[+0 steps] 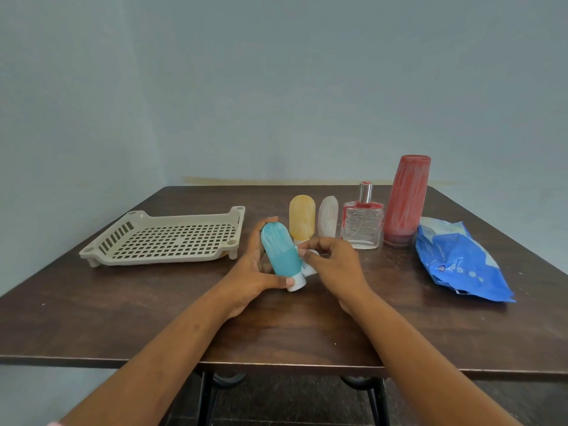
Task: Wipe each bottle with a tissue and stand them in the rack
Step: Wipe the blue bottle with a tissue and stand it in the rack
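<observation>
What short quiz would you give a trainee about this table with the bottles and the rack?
1. Fill in: the right hand pinches a white ___.
2. Which one holds the teal bottle? A the right one; B the left hand; C neither.
3. True or false: one bottle already stands in the rack.

Key
1. tissue
2. B
3. False
</observation>
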